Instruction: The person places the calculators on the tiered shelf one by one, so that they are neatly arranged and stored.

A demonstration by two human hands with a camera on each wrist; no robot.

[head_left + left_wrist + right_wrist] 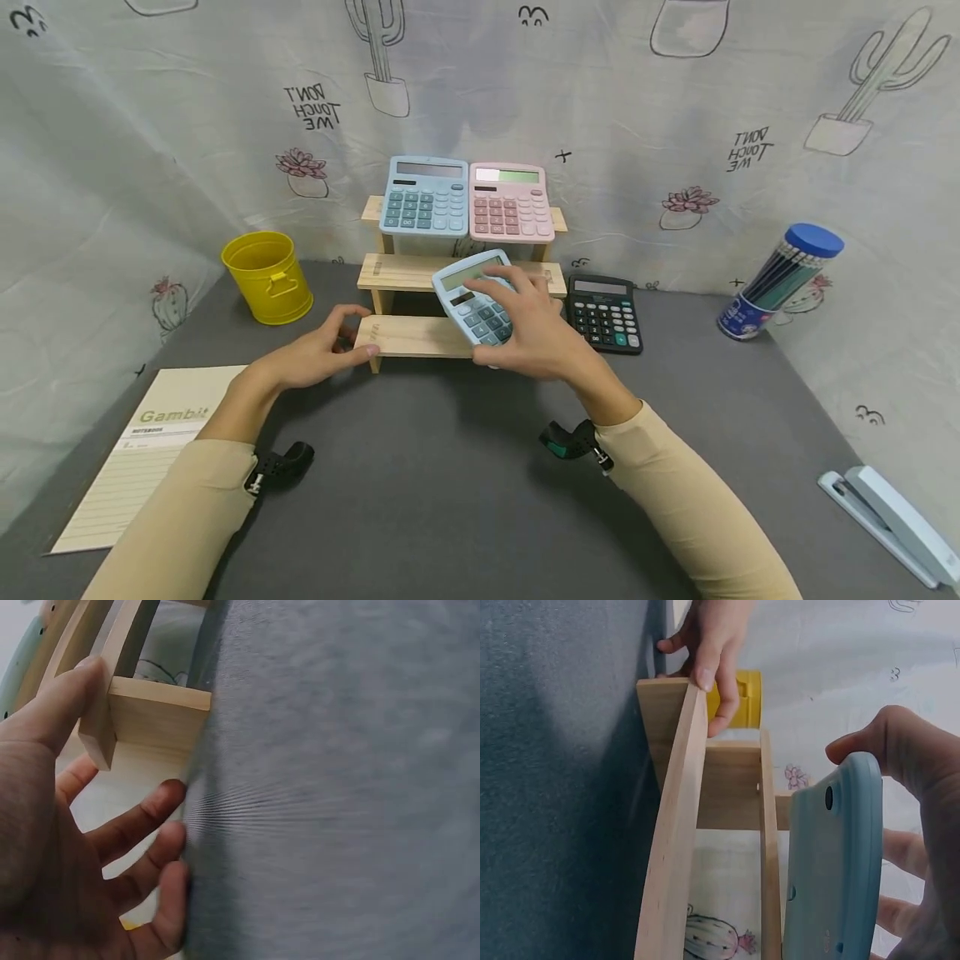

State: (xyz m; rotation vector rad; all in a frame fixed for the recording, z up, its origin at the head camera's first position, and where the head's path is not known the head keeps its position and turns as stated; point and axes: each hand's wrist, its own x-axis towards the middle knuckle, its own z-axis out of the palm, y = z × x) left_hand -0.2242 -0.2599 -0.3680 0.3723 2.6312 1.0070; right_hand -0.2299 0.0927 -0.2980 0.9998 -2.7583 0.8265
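Left fingers (347,312) around shelf end (384,335), right fingers (497,292) around blue calculator (474,310), back (817,855) only in right wrist view

A light-blue calculator (476,310), its display at the top and darker keys facing the wearer, is held aslant in the right hand (536,329), top leaning left. The thumb is at its lower edge, the fingers at its upper right; its back bears a round dark foot. It covers part of the bottom tier of a pale wooden rack (416,336); whether they touch is unclear. The three-tiered rack stands upright on the table (450,500), its bottom tier gripped at the left end by the left hand (318,354).
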